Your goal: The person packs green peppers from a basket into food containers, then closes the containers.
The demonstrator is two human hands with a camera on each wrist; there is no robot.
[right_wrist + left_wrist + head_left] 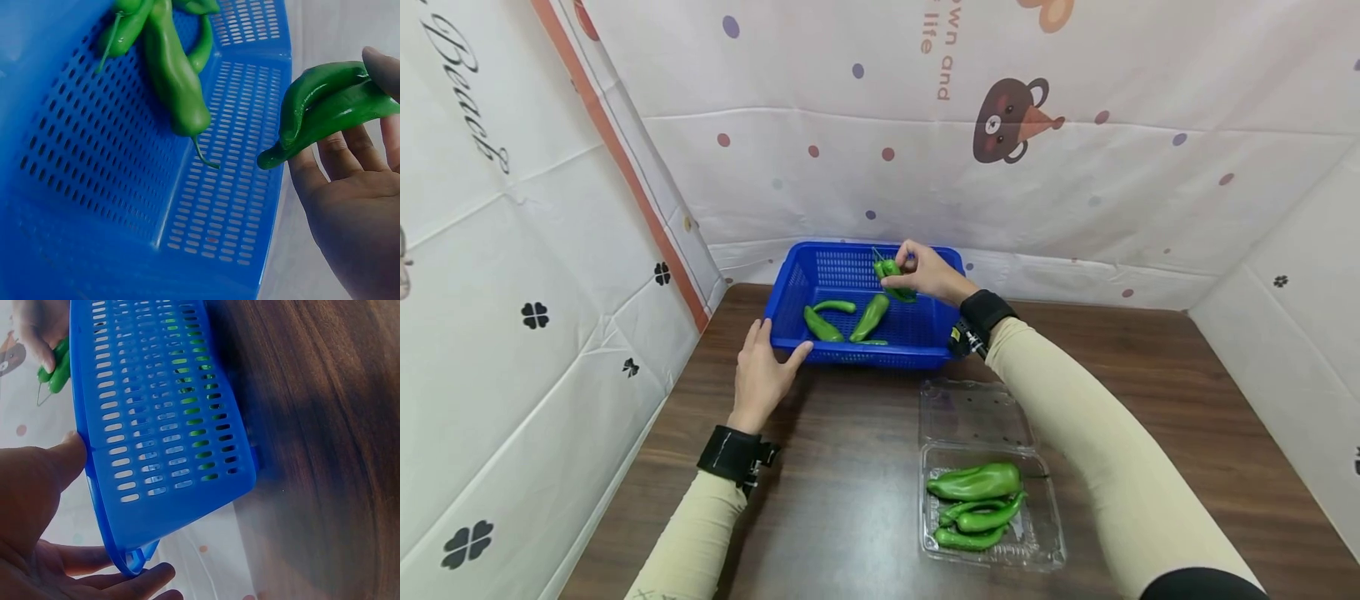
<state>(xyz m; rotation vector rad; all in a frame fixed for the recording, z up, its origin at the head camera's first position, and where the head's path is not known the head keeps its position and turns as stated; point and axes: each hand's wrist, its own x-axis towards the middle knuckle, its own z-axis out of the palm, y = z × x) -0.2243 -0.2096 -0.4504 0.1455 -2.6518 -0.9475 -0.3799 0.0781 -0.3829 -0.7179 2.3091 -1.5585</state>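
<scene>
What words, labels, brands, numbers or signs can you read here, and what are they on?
"own and": back cloth, sideways, perhaps cut off by the picture's edge.
"life": same cloth, beside it.
"Bears", probably: script, left cloth.
Too small or unclear: yellow mark by the right wristband; marks on the left sleeve.

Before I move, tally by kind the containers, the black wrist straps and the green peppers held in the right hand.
Blue slotted basket: 1
Clear plastic clamshell container: 1
Black wrist straps: 2
Green peppers in the right hand: 2
Total: 6
</scene>
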